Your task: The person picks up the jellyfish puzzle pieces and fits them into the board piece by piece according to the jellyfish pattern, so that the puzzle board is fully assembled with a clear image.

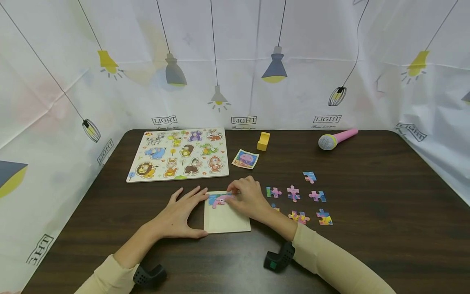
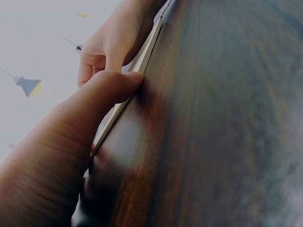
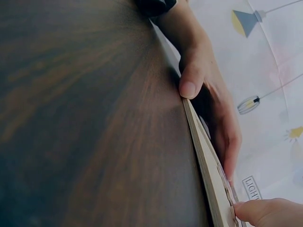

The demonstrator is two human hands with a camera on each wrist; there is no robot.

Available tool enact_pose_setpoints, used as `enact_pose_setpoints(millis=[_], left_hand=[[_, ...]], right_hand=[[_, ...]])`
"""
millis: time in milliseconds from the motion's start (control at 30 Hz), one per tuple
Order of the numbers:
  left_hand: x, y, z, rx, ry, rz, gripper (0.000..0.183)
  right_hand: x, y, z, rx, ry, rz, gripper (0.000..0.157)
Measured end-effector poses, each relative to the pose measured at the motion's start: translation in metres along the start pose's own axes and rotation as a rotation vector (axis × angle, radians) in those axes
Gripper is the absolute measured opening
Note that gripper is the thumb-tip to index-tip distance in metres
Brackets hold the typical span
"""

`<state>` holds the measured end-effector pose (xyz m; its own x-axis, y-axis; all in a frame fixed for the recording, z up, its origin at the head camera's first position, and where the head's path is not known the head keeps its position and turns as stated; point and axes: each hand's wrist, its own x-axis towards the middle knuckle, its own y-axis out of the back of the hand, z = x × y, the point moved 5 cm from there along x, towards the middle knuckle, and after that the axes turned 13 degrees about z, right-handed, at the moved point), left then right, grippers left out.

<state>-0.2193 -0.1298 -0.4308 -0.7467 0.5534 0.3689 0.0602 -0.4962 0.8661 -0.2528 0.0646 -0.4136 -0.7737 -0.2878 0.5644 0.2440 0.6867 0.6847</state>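
A pale wooden puzzle board point(image 1: 225, 222) lies flat on the dark table. My left hand point(image 1: 172, 220) is spread along its left side, thumb at the near corner and straight fingers at the far one. In the left wrist view the thumb point(image 2: 128, 81) rests against the board's edge. My right hand point(image 1: 249, 200) reaches over the board's far right part, its curled fingers and thumb pinching a puzzle piece point(image 1: 230, 197), mostly hidden under them. Beside it, a blue and pink puzzle piece point(image 1: 216, 200) with an eye on it sits in the board's far left corner.
Several loose puzzle pieces point(image 1: 293, 193) lie in rows to the right, some partly behind my right forearm. Farther back are an animal peg board point(image 1: 187, 163), a small octopus picture card point(image 1: 245, 159), a yellow block point(image 1: 263, 141) and a pink toy microphone point(image 1: 338, 138).
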Motion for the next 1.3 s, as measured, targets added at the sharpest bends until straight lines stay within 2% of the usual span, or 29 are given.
enact_pose_setpoints(millis=[200,333,467,600,1033,1300], left_hand=[[0.0,0.0,0.001,-0.001,-0.004,0.006,0.095],[0.0,0.0,0.0,0.003,0.0,-0.002,0.096],[-0.001,0.0,-0.001,0.009,0.005,-0.01,0.097],[0.0,-0.001,-0.001,0.005,0.006,-0.013,0.097],[0.001,0.001,0.001,-0.007,-0.018,0.017,0.096],[0.0,0.001,0.001,-0.007,-0.015,0.001,0.095]], right_hand=[[0.0,0.001,-0.001,-0.041,-0.016,0.018,0.018],[0.001,0.002,0.0,-0.052,-0.089,0.011,0.018],[0.001,0.0,0.001,-0.029,-0.134,-0.023,0.01],[0.0,0.0,0.0,-0.011,-0.115,-0.03,0.005],[0.001,0.003,-0.003,0.026,-0.08,-0.053,0.004],[0.002,0.021,0.008,0.05,-0.076,-0.034,0.011]])
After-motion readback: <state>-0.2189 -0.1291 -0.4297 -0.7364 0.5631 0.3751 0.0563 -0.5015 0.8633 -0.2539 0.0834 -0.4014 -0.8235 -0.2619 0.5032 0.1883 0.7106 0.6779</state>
